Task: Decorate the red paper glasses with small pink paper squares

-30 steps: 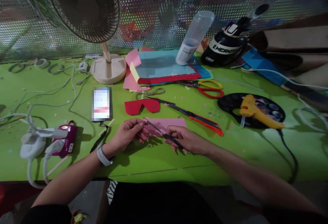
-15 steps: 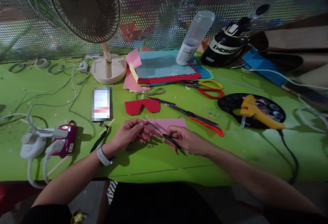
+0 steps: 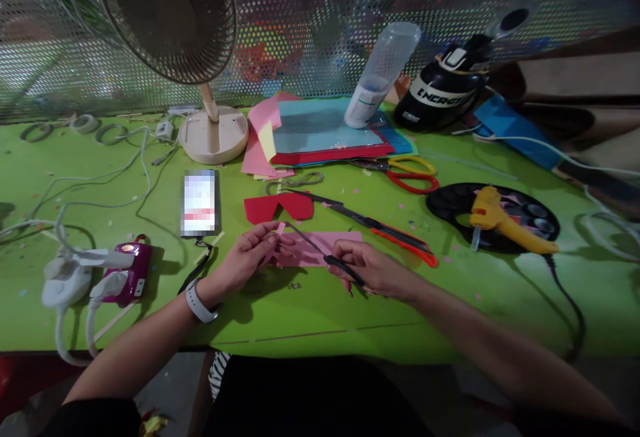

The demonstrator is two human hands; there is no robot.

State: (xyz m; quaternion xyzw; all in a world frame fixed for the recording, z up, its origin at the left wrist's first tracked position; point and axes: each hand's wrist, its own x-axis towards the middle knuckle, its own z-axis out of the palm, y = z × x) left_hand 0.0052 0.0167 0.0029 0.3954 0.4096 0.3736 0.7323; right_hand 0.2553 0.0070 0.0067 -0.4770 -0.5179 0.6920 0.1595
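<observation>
My left hand (image 3: pixel 250 260) pinches the left end of a pink paper piece (image 3: pixel 320 248) that lies on the green table (image 3: pixel 320 310), with a small pink corner lifted between the fingertips. My right hand (image 3: pixel 373 269) grips small black scissors (image 3: pixel 320 252), whose thin blades point up and left toward the left fingertips over the pink paper. A watch sits on my left wrist (image 3: pixel 199 302).
A red cut-out shape (image 3: pixel 277 206), a red-handled cutter (image 3: pixel 395 232), yellow-and-red scissors (image 3: pixel 405 172), a yellow glue gun (image 3: pixel 500 217) on a black palette, stacked coloured sheets (image 3: pixel 325 134), a bottle (image 3: pixel 380 74), a desk fan (image 3: pixel 200 57), a phone (image 3: pixel 199 202) and cables at left.
The left fingers have lifted a pink corner of the paper. The scissors and right hand shifted slightly right and up.
</observation>
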